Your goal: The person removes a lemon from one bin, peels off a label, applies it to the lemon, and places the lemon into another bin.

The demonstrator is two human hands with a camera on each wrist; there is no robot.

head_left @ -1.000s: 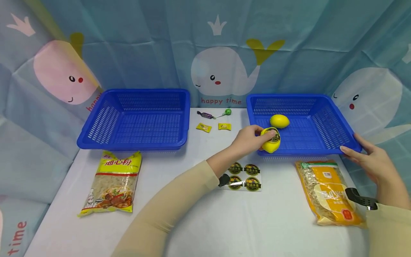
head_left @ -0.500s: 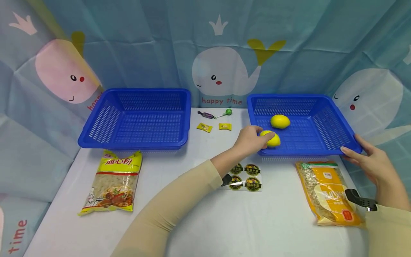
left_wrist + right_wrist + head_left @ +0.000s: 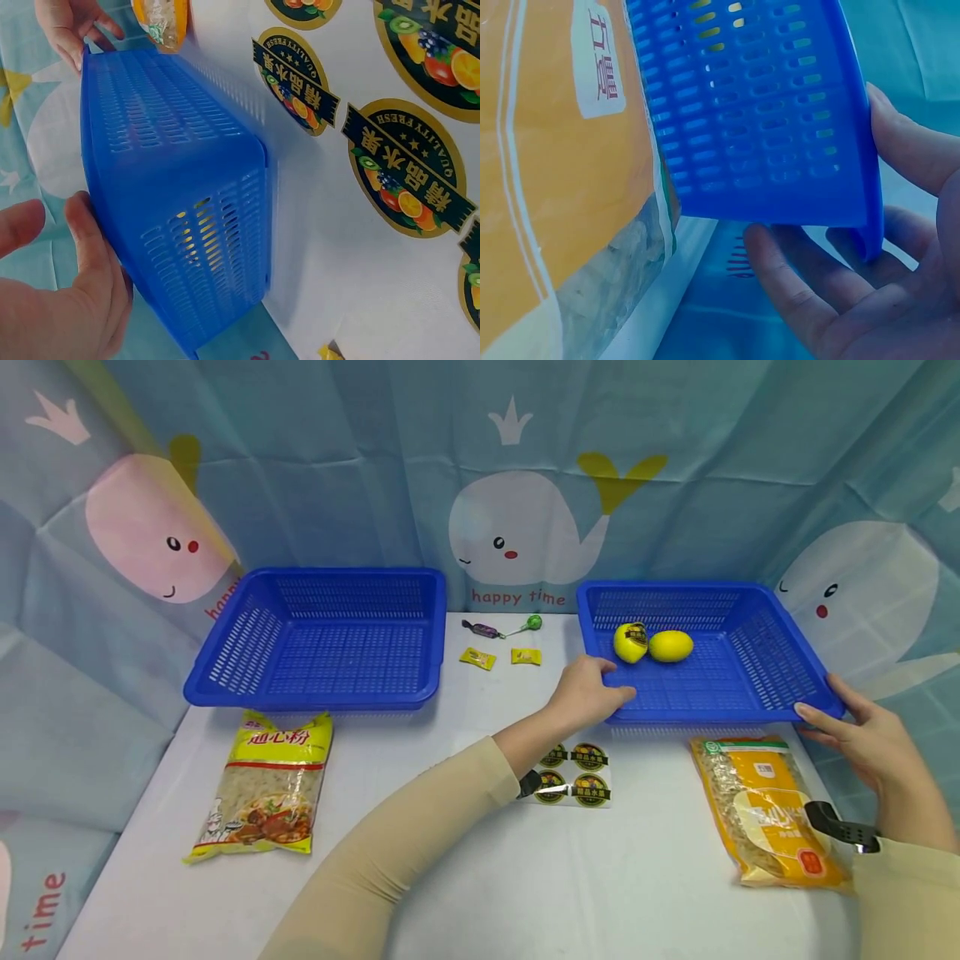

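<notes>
Two lemons lie side by side in the right blue basket [image 3: 675, 720]; the left lemon [image 3: 631, 642] wears a black and gold sticker, while the right lemon [image 3: 671, 646] shows none. My left hand [image 3: 587, 689] reaches over the basket's front left corner, thumb and fingers spread apart and holding nothing. In the left wrist view its fingers [image 3: 94, 255] lie along the rim. At the front right corner my right hand [image 3: 873, 739] grips the basket rim, thumb [image 3: 900, 142] on one side and fingers on the other.
Another blue basket [image 3: 313, 702] stands at the left. Wrapped candies [image 3: 477, 657] and a green lollipop [image 3: 533, 622] lie between the baskets. A sticker sheet [image 3: 590, 774] is partly under my left forearm. Pasta bags lie in front: a yellow bag [image 3: 262, 785] and an orange bag [image 3: 768, 810].
My left hand let go of the stickered lemon, which now rests farther back in the right basket. The other lemon shifted slightly right. My right hand stayed at its corner.
</notes>
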